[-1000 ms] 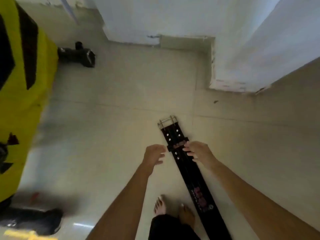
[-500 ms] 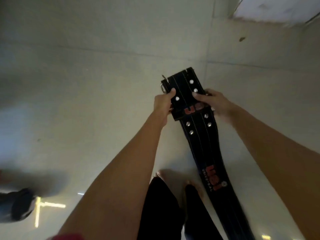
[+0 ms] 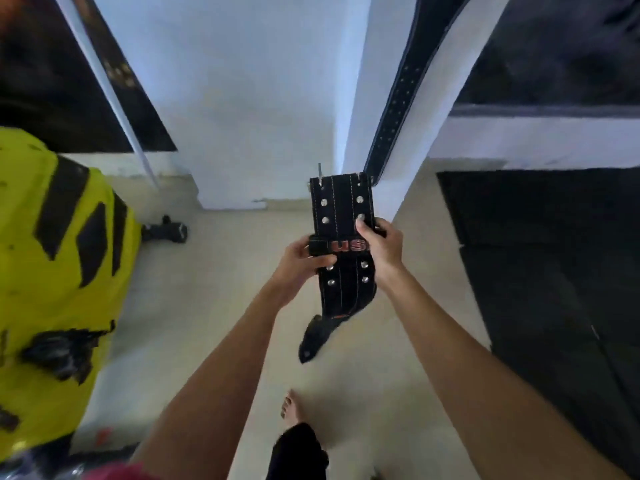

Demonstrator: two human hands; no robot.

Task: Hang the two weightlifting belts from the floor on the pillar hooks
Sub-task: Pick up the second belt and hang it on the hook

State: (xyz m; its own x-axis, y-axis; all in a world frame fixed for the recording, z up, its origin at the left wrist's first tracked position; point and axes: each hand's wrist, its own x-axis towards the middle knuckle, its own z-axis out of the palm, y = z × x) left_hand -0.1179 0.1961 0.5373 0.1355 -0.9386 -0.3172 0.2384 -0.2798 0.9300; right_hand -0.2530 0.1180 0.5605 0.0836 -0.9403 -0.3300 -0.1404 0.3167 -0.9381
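At the far left stands a yellow bag [image 3: 52,271] with black patches, blurred at its edges. Behind it, far left, a dark panel [image 3: 69,81] leans against the white wall [image 3: 242,81], and a small black object [image 3: 166,231] lies on the pale floor [image 3: 214,306] near the foot of the wall; what it is cannot be told.

In the middle, the left hand [image 3: 301,263] is clamped on the left edge of a black belt [image 3: 341,216], its thumb lying over the band that bears red letters. The belt is held up off the floor, in front of the white pillar [image 3: 367,98]. Its top end, with metal studs and a thin metal prong at the upper left corner, stands upright above the hands. Its lower part hangs down between the forearms, curling to the left, with the tail end free in the air above the floor.

The right hand [image 3: 382,244] is closed on the belt's right edge, thumb pressed on the front face beside a stud.

A bare foot [image 3: 294,407] rests on the floor below, near the bottom.

Right of the pillar's corner, a second belt [image 3: 394,112] with rows of holes hangs down along the pillar; its top runs out of view. Its low end is just behind the upper right corner of the held belt. At the far right a dark mat [image 3: 554,289] covers the floor.
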